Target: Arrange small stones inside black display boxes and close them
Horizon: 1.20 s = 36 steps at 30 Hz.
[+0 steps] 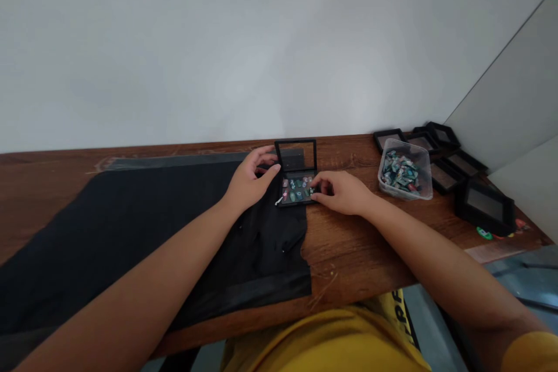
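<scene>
A small black case stands with its clear-windowed lid raised, at the right end of a black cloth. Inside lie several decorated press-on nails, green, pink and patterned, set in rows. My left hand is beside the case's left side, fingers spread and thumb toward the lid hinge; it holds nothing. At the right edge of the case, my right hand pinches a press-on nail between thumb and forefinger, at the end of the rows. The fingertips partly cover it.
A clear plastic tub full of loose nails stands to the right. Beyond it are several black cases, some stacked. The black cloth covers much of the wooden table, which meets a white wall at the back.
</scene>
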Motion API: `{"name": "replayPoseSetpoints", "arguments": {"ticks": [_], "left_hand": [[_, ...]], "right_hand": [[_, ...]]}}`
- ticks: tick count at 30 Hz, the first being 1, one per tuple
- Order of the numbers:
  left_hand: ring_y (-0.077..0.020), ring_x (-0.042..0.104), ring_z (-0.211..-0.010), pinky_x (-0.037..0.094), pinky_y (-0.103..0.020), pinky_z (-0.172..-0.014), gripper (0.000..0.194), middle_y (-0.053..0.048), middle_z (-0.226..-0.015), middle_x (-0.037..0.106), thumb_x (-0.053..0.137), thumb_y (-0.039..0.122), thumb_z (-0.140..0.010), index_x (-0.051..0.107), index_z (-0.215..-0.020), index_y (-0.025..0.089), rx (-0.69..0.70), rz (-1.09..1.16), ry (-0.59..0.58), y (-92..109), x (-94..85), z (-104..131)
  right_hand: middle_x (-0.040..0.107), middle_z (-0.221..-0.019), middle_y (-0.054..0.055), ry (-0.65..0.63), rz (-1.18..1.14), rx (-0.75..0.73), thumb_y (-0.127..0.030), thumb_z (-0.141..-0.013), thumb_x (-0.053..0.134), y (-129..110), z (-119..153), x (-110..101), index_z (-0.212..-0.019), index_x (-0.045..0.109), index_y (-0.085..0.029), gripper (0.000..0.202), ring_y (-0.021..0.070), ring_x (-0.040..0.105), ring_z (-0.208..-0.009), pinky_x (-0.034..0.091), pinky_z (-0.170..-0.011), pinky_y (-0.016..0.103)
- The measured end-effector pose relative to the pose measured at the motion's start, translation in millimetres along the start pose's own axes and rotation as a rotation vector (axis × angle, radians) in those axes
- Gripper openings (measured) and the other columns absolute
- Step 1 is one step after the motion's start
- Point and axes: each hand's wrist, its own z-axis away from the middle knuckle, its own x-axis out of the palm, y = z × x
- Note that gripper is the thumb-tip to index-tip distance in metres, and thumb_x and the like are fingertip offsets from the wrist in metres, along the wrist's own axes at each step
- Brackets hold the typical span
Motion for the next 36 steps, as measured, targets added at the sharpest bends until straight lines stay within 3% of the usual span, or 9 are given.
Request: {"name": "replayPoseSetpoints", "arguments": {"ticks": [7, 15, 19, 22, 26, 30, 34, 36], "left_hand": [[-0.0265, 0.071, -0.103, 0.057, -0.042, -0.086, 0.047, -0.010, -0.114, 0.076, 0.074, 0.034, -0.078, 0.065, -0.122, 0.023, 0.020, -0.073, -0.036, -0.1, 0.1, -0.5], [-0.0253, 0.071, -0.093, 0.055, -0.038, -0.079, 0.032, -0.005, -0.096, 0.075, 0.071, 0.037, -0.077, 0.065, -0.105, 0.022, -0.015, -0.116, -0.060, 0.0, 1.4, -8.3], [-0.0247, 0.070, -0.102, 0.056, -0.038, -0.084, 0.027, -0.005, -0.105, 0.075, 0.068, 0.035, -0.079, 0.064, -0.102, 0.024, 0.011, -0.120, -0.063, 0.6, 1.7, -8.2], [-0.0248, 0.070, -0.107, 0.055, -0.040, -0.089, 0.026, -0.005, -0.109, 0.076, 0.067, 0.034, -0.079, 0.063, -0.103, 0.025, 0.000, -0.109, -0.084, 0.7, 1.4, -7.8], [-0.0253, 0.072, -0.105, 0.055, -0.042, -0.091, 0.026, -0.006, -0.105, 0.078, 0.067, 0.036, -0.079, 0.059, -0.101, 0.024, 0.025, -0.039, -0.111, 0.6, 1.1, -7.4], [-0.0235, 0.073, -0.099, 0.055, -0.043, -0.094, 0.025, -0.005, -0.100, 0.078, 0.067, 0.039, -0.080, 0.059, -0.099, 0.024, 0.053, 0.023, -0.169, -0.1, 0.0, -6.9], [-0.0248, 0.074, -0.095, 0.056, -0.046, -0.095, 0.030, -0.007, -0.099, 0.079, 0.071, 0.044, -0.079, 0.062, -0.099, 0.023, 0.039, 0.040, -0.216, -1.1, -3.9, -6.1], [-0.0260, 0.074, -0.094, 0.056, -0.048, -0.097, 0.033, -0.007, -0.099, 0.080, 0.073, 0.047, -0.078, 0.065, -0.099, 0.023, 0.027, 0.006, -0.215, 0.0, -7.2, -5.3]], "right_hand": [[0.072, -0.083, 0.000, 0.014, 0.018, 0.007, -0.023, -0.088, 0.075, 0.6, 0.3, 0.0, -0.107, 0.074, -0.020, 0.019, 0.0129, 0.058, -0.069, 0.036, -0.064, 0.027], [0.070, -0.079, -0.002, 0.003, 0.013, 0.009, -0.022, -0.088, 0.076, 0.5, 0.5, -0.7, -0.109, 0.073, -0.018, 0.022, 0.0120, 0.056, -0.067, 0.035, -0.063, 0.026], [0.069, -0.078, -0.002, 0.023, -0.004, -0.009, -0.021, -0.088, 0.075, 4.0, 0.3, -1.0, -0.109, 0.072, -0.018, 0.022, 0.0118, 0.055, -0.065, 0.037, -0.064, 0.027], [0.068, -0.079, -0.001, 0.114, -0.054, -0.025, -0.024, -0.089, 0.073, 8.1, -0.9, -1.7, -0.105, 0.071, -0.018, 0.017, 0.0119, 0.054, -0.065, 0.039, -0.065, 0.027], [0.066, -0.078, -0.001, 0.330, -0.185, -0.068, -0.031, -0.090, 0.071, 13.1, -2.6, -2.4, -0.104, 0.069, -0.019, 0.019, 0.0123, 0.053, -0.065, 0.042, -0.065, 0.028], [0.066, -0.084, 0.001, 0.478, -0.285, -0.116, -0.037, -0.090, 0.068, 16.7, -3.6, -1.3, -0.114, 0.064, -0.020, 0.029, 0.0122, 0.051, -0.063, 0.041, -0.062, 0.028], [0.067, -0.090, 0.000, 0.438, -0.306, -0.156, -0.035, -0.089, 0.069, 18.6, -4.3, 0.2, -0.137, 0.056, -0.021, 0.052, 0.0106, 0.048, -0.059, 0.042, -0.060, 0.028], [0.067, -0.087, -0.001, 0.366, -0.286, -0.185, -0.036, -0.090, 0.070, 18.4, -4.2, 0.6, -0.138, 0.058, -0.021, 0.052, 0.0106, 0.047, -0.058, 0.042, -0.061, 0.028]]}}
